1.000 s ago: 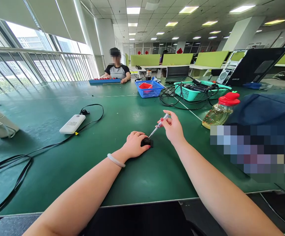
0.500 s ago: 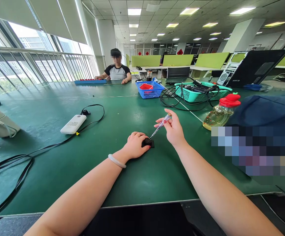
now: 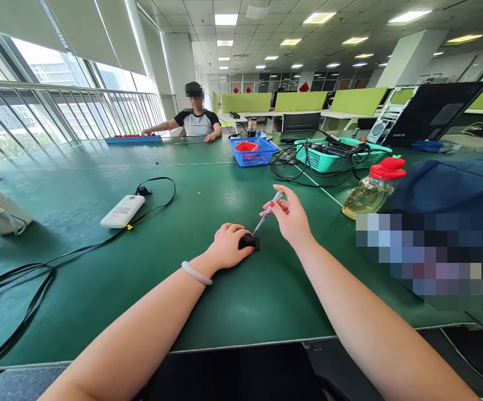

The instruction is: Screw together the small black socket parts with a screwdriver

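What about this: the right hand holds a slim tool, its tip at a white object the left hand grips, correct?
The object is black, not white, as the head view shows; the left hand grips it, the right hand holds the tool.

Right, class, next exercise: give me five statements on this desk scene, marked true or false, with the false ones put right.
1. The right hand holds a slim tool. True.
2. The tool's tip points upward, away from the small black object. False: it points down at the small black object.
3. The left hand is on the small black object. True.
4. The pale bracelet is on the right wrist. False: it is on the left wrist.
5. A red container sits in the blue basket. True.
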### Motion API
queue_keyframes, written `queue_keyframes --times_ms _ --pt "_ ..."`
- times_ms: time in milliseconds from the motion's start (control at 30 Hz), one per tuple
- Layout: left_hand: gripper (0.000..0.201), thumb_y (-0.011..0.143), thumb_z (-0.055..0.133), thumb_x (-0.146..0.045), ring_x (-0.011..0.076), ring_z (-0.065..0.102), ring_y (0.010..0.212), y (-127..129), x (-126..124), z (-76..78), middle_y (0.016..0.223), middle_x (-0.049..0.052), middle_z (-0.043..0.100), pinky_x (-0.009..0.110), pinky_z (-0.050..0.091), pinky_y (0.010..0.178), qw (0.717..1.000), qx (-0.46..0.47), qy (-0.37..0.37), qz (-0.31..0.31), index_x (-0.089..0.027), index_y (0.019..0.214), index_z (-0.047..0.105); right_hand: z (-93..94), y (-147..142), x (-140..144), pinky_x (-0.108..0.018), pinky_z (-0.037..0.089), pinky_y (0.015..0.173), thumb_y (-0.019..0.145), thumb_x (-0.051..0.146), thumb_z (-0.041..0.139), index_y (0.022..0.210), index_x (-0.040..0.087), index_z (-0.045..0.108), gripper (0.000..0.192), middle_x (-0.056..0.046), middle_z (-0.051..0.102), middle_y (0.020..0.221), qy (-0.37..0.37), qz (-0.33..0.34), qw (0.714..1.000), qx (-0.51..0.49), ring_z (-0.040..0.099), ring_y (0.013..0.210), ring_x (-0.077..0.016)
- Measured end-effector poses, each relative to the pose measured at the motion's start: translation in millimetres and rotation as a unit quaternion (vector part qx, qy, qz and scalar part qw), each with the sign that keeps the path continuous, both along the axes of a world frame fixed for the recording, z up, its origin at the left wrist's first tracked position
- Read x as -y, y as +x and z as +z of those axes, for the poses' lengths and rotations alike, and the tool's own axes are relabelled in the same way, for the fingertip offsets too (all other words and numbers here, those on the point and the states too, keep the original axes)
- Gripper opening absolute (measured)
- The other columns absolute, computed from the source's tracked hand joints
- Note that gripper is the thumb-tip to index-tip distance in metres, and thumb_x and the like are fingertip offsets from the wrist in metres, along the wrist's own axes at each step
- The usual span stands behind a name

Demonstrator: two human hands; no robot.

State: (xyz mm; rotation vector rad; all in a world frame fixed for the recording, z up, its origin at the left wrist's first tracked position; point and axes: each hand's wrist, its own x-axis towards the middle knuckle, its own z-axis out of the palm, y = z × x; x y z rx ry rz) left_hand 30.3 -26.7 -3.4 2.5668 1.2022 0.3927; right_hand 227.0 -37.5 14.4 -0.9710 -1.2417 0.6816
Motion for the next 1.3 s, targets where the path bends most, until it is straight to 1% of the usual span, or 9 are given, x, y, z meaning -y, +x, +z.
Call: queue_keyframes --times_ms 233,433,600,667,767,833,1100,1200,1300 --pt "0.041 0.085 0.065 -0.044 0.0325 0.043 0.135 0.5 -0.2 1.5 0.139 0.007 0.059 0.053 0.034 0.117 1.000 -0.003 -0.005 0.000 -0.027 0.123 0.065 -3.5 2.8 -4.5 -0.049 0.061 0.083 0.076 0.055 0.075 0.121 0.028 0.055 0.056 0.003 0.068 0.075 -0.016 -0.045 0.999 0.000 0.073 0.072 -0.0227" --pt "0.040 0.085 0.065 -0.043 0.0321 0.042 0.136 -0.1 -1.0 -0.9 0.139 0.007 0.059 0.054 0.034 0.117 1.000 0.010 -0.003 -0.005 -0.028 0.122 0.065 -3.3 3.7 -1.8 -0.052 0.060 0.087 0.085 0.055 0.066 0.130 0.028 0.050 0.055 0.002 0.069 0.080 -0.002 -0.030 1.000 0.005 0.073 0.067 -0.0212" --pt "0.037 0.086 0.062 -0.039 0.0316 0.043 0.135 -0.6 -1.6 0.5 0.137 0.006 0.061 0.055 0.035 0.116 1.000 0.027 -0.002 0.001 -0.028 0.120 0.068 3.7 -1.3 7.6 -0.048 0.061 0.080 0.084 0.053 0.069 0.126 0.028 0.051 0.052 0.002 0.069 0.079 0.030 -0.048 0.998 0.000 0.072 0.066 -0.0210" --pt "0.036 0.086 0.062 -0.039 0.0311 0.044 0.134 -0.9 -2.8 1.2 0.135 0.006 0.062 0.054 0.035 0.117 0.999 0.037 0.001 0.011 -0.027 0.119 0.069 5.7 -3.1 10.4 -0.047 0.061 0.080 0.083 0.053 0.070 0.123 0.029 0.052 0.050 0.002 0.069 0.080 0.039 -0.048 0.998 0.004 0.073 0.069 -0.0213" --pt "0.035 0.086 0.062 -0.039 0.0307 0.045 0.133 -1.4 -5.1 0.7 0.134 0.005 0.063 0.053 0.036 0.116 0.999 0.042 -0.004 0.021 -0.027 0.118 0.070 6.4 -4.8 11.7 -0.047 0.060 0.083 0.081 0.052 0.072 0.118 0.029 0.054 0.047 0.002 0.068 0.082 0.044 -0.058 0.997 0.031 0.073 0.075 -0.0219" --pt "0.035 0.085 0.063 -0.039 0.0306 0.045 0.133 -1.5 -6.3 -0.1 0.134 0.006 0.064 0.053 0.036 0.116 0.999 0.042 -0.008 0.022 -0.027 0.118 0.070 5.8 -5.4 11.1 -0.046 0.059 0.084 0.080 0.053 0.073 0.115 0.029 0.054 0.046 0.002 0.068 0.082 0.045 -0.065 0.996 0.049 0.073 0.074 -0.0214" --pt "0.035 0.086 0.063 -0.040 0.0313 0.045 0.133 -1.3 -6.1 0.8 0.134 0.005 0.064 0.052 0.036 0.116 0.999 0.040 -0.011 0.023 -0.028 0.117 0.071 8.1 -7.1 11.9 -0.040 0.056 0.076 0.077 0.054 0.075 0.105 0.029 0.052 0.044 0.004 0.064 0.077 0.047 -0.075 0.992 0.085 0.068 0.069 -0.0188" --pt "0.036 0.086 0.063 -0.039 0.0309 0.045 0.133 -1.4 -5.9 0.8 0.134 0.006 0.063 0.050 0.037 0.116 0.999 0.037 -0.014 0.025 -0.027 0.119 0.070 10.2 -7.8 14.1 -0.036 0.054 0.072 0.076 0.051 0.076 0.098 0.027 0.056 0.038 0.004 0.061 0.073 0.049 -0.087 0.988 0.119 0.064 0.067 -0.0178" --pt "0.036 0.086 0.063 -0.040 0.0311 0.044 0.133 -1.2 -6.2 -0.1 0.134 0.006 0.063 0.050 0.037 0.116 0.999 0.035 -0.011 0.026 -0.026 0.119 0.070 12.5 -8.7 16.3 -0.032 0.051 0.067 0.080 0.045 0.072 0.089 0.026 0.061 0.024 0.003 0.060 0.070 0.048 -0.097 0.979 0.174 0.059 0.064 -0.0165"
